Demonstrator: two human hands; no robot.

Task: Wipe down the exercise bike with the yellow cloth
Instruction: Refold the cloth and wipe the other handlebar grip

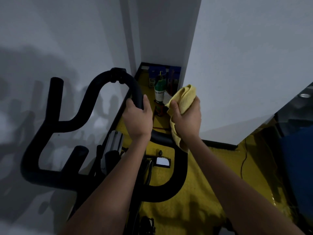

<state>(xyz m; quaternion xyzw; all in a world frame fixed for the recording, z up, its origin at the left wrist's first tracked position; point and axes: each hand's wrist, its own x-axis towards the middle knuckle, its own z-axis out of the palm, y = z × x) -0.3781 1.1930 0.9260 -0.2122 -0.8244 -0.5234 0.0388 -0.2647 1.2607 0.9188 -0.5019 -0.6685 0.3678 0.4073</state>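
The exercise bike's black padded handlebars [55, 124] fill the lower left and middle of the head view, looping up to a clamp at the top. My left hand [138, 118] grips the front loop of the bar, thumb over it. To its right, my right hand [186, 117] holds the bunched yellow cloth [183, 97], which sticks up above the fingers and hangs down past the wrist. The cloth is apart from the upper loop; its lower end hangs in front of the right-hand bar. A small lit display [163, 162] sits below the bars.
White walls stand close on the left and right. A green cylinder [160, 90] and blue boxes [162, 72] stand in the narrow corner ahead on the yellow floor [203, 192]. A thin cable [243, 160] trails on the floor at right, beside a dark blue object [296, 167].
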